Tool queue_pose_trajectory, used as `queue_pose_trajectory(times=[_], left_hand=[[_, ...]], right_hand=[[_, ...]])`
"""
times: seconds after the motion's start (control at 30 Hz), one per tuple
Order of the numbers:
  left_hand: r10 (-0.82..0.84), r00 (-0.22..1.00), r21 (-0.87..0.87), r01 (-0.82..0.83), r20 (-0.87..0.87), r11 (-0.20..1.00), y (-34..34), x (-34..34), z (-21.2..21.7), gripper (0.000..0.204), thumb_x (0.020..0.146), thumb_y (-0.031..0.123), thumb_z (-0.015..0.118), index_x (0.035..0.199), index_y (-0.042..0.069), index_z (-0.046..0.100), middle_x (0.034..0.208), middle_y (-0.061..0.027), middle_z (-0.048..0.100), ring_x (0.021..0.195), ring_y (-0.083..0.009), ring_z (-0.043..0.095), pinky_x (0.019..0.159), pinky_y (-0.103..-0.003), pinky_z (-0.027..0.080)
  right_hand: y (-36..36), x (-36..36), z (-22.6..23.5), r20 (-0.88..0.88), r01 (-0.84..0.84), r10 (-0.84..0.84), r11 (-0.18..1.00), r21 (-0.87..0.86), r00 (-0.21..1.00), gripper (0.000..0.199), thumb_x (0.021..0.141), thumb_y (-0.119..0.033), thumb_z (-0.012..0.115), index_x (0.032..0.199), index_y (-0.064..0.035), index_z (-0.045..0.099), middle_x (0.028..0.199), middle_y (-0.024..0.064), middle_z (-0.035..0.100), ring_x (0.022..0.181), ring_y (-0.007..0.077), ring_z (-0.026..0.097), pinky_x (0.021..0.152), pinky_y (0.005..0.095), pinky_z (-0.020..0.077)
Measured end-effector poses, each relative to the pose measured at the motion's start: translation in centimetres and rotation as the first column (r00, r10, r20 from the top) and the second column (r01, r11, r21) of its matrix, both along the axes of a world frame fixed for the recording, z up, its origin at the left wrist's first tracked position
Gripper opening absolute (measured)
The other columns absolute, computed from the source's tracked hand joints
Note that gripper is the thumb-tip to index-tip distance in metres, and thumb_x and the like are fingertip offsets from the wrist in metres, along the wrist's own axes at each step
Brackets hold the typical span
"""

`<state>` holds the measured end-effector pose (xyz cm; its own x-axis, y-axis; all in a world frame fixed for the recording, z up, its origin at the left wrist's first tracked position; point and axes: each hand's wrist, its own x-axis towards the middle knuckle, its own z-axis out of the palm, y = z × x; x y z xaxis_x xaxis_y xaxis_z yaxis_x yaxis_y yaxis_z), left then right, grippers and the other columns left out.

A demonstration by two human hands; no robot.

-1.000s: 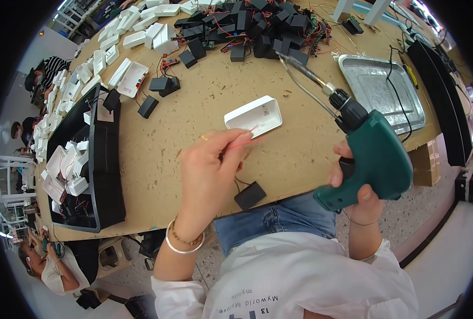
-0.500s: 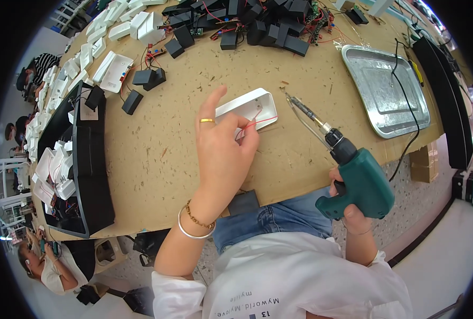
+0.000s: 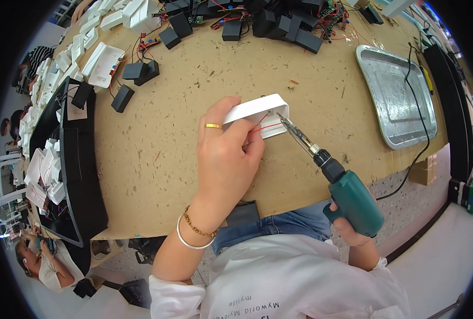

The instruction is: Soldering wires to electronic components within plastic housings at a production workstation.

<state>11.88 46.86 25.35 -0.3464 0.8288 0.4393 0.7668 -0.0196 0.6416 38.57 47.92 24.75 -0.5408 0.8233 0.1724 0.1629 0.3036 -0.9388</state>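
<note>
A small white plastic case (image 3: pixel 256 108), open on one side, is held tilted above the cardboard in my left hand (image 3: pixel 227 154). The fingers are closed, with the thumb and forefinger pinching a thin red wire (image 3: pixel 270 126) at the case's opening. My right hand (image 3: pixel 349 232) grips a green pistol-shaped soldering gun (image 3: pixel 355 201) by its handle. Its metal tip reaches the right end of the case, close to the wire's end. Whether the tip touches metal inside cannot be made out. A dark flat block (image 3: pixel 243 213) lies at the table edge below my left wrist.
Cardboard (image 3: pixel 156 181) covers the table. A metal tray (image 3: pixel 377 101) stands right, with a black cord (image 3: pixel 418 114) across it. At left is a black bin (image 3: pixel 85 175) of white cases. Black boxes with wires (image 3: pixel 295 29) are heaped at the far side.
The soldering gun has swung left, bringing its tip from beside the case to its right end. My left forefinger, raised before, now lies bent against the case. The view has shifted slightly.
</note>
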Motion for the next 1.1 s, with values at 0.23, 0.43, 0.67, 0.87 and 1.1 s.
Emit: queue_pose_trajectory(times=[0.23,0.43,0.67,0.87,1.1], left_hand=[[-0.007,1.0,-0.025,0.007,-0.003,1.0,0.0,0.1,0.3,0.012,0.069,0.001,0.069,0.081,0.001,0.067,0.113,-0.0162,0.056,0.094,-0.0337,0.056,0.077,-0.039,0.05],[-0.019,0.999,-0.04,0.018,-0.027,0.999,0.0,-0.1,0.4,0.011,0.07,0.001,0.069,0.081,0.001,0.065,0.112,-0.016,0.056,0.095,-0.0344,0.056,0.079,-0.04,0.049],[-0.023,1.0,-0.049,0.022,-0.016,0.999,0.1,-0.1,0.4,0.01,0.069,0.0,0.069,0.078,0.001,0.063,0.112,-0.0161,0.056,0.093,-0.0348,0.055,0.077,-0.04,0.049],[-0.028,1.0,-0.042,0.028,-0.01,0.999,0.1,-0.1,0.3,0.011,0.069,0.0,0.069,0.078,0.0,0.063,0.112,-0.0161,0.056,0.091,-0.0345,0.055,0.076,-0.04,0.049],[-0.025,1.0,-0.047,0.025,-0.013,0.999,0.1,-0.1,0.5,0.01,0.07,0.0,0.069,0.077,0.0,0.062,0.111,-0.0161,0.056,0.09,-0.0345,0.055,0.075,-0.04,0.049]], right_hand=[[0.4,-1.0,0.9,0.074,-0.056,0.048,0.992,0.115,0.996,0.047,0.078,-0.03,0.073,0.107,0.0046,0.061,0.093,0.0131,0.062,0.079,0.0239,0.06,0.07,0.0325,0.047],[0.2,-1.5,1.6,0.146,-0.036,0.021,0.994,0.1,0.989,0.038,0.079,-0.025,0.072,0.101,0.004,0.063,0.093,0.015,0.064,0.083,0.0316,0.062,0.069,0.0364,0.0491],[-0.1,-1.4,1.4,0.149,0.009,-0.013,1.0,0.03,0.989,0.027,0.079,-0.021,0.07,0.092,0.0014,0.064,0.083,0.0116,0.062,0.08,0.0317,0.061,0.067,0.0367,0.0485],[-0.1,-1.5,1.3,0.116,0.028,-0.027,1.0,-0.009,0.993,0.025,0.078,-0.019,0.07,0.09,0.0016,0.063,0.079,0.0105,0.06,0.073,0.0281,0.058,0.062,0.0352,0.0461],[-0.3,-1.5,1.4,0.081,0.082,-0.074,0.992,-0.1,0.994,0.022,0.077,-0.016,0.07,0.087,0.003,0.064,0.076,0.0104,0.06,0.068,0.0251,0.056,0.06,0.0332,0.0441]])
